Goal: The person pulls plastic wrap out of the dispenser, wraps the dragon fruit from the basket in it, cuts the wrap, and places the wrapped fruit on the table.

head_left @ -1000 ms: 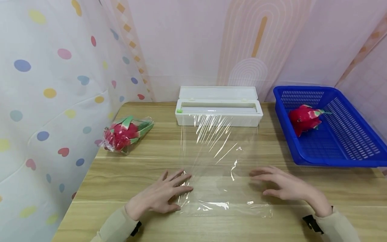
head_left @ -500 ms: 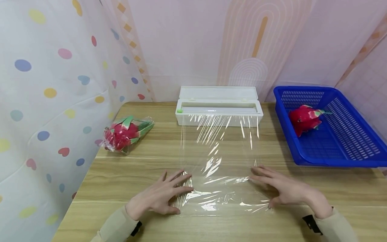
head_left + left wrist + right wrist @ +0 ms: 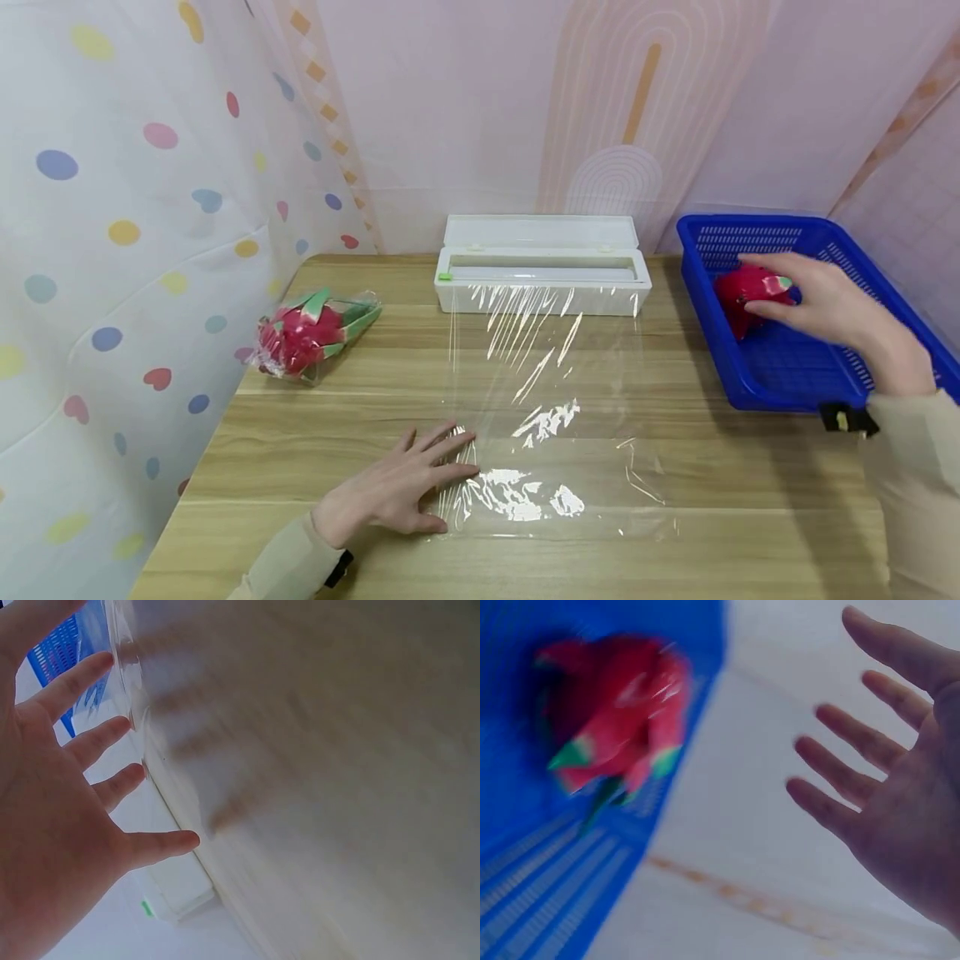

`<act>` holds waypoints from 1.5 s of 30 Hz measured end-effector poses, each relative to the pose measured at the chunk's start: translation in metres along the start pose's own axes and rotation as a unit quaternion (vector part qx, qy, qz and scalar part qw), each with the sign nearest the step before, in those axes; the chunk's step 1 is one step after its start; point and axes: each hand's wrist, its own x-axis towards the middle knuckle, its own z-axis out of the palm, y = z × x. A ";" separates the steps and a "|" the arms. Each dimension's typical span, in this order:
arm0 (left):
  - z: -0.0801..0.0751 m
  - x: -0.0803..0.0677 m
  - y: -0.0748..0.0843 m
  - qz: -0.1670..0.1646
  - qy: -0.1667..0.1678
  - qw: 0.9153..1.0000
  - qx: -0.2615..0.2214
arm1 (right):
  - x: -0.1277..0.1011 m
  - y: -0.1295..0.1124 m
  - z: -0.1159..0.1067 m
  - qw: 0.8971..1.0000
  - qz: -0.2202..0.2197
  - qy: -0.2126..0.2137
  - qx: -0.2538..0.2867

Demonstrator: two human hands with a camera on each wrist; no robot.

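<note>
Upper right: blue slotted plastic basket (image 3: 862,367) holding a red, green-tipped dragon fruit (image 3: 738,287), right hand (image 3: 825,304) reaching with straight fingers, barely touching. Centre: clear, crinkled cling film (image 3: 540,417) stretched from white oblong dispenser box (image 3: 542,275) across light wooden table (image 3: 337,433); left hand (image 3: 393,487) flat, fingers spread, on its edge. Left: film-wrapped dragon fruit (image 3: 307,332) beside dotted curtain (image 3: 112,250).

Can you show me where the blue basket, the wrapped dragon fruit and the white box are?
blue basket (image 3: 780,392): head view, on its near front wall.
wrapped dragon fruit (image 3: 303,335): head view, on its red body.
white box (image 3: 542,298): head view, on its front wall.
</note>
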 end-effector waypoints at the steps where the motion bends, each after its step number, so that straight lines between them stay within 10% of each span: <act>1: 0.000 0.000 0.000 -0.001 -0.001 1.000 -0.001 | 0.007 0.010 -0.003 0.999 0.019 -0.025 -0.009; 8: 0.001 0.000 0.000 -0.005 -0.001 1.000 -0.008 | 0.036 0.062 0.009 0.983 0.099 -0.155 -0.023; 18: 0.000 0.000 0.001 -0.001 0.000 1.000 -0.010 | 0.041 0.079 0.026 0.967 0.155 -0.200 -0.041; 45: 0.000 0.002 0.001 0.007 0.007 1.000 0.004 | 0.037 0.078 0.046 0.981 0.164 -0.095 -0.028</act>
